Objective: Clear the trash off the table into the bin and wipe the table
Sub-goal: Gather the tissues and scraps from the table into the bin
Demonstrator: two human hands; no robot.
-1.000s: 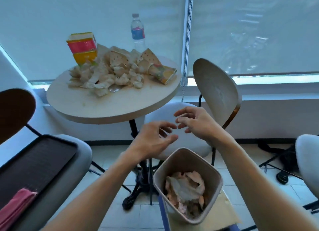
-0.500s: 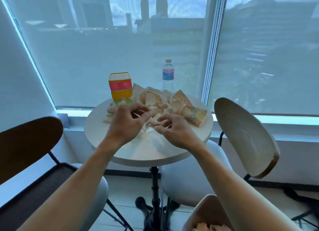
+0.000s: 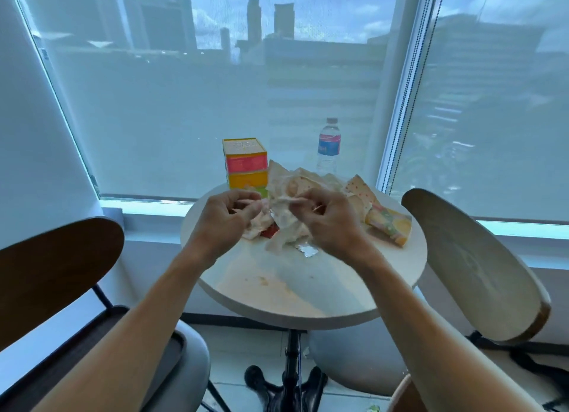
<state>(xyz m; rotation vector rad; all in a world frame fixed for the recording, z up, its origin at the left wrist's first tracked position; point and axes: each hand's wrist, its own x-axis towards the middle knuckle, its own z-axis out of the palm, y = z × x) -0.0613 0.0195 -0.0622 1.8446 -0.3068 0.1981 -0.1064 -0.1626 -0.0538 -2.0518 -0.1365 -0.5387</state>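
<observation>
A heap of crumpled white tissues and wrappers (image 3: 286, 223) lies at the back of the round pale table (image 3: 301, 291). My left hand (image 3: 224, 217) has its fingers curled into the left side of the heap. My right hand (image 3: 326, 217) pinches a tissue at the heap's top. A scrap of foil (image 3: 308, 250) lies at the heap's near edge. A printed paper cone (image 3: 389, 225) lies on its side to the right. Only the bin's rim (image 3: 400, 393) shows at the bottom right. Smears mark the table's near half.
A bright pink and yellow box (image 3: 245, 163) and a water bottle (image 3: 328, 146) stand at the table's far edge by the window. A dark chair (image 3: 58, 276) is at the left and a pale chair (image 3: 474, 263) at the right. The table's black pedestal (image 3: 291, 377) stands below.
My view rose from the bin to the table. Both hands went from above the bin to the heap and have closed on tissues.
</observation>
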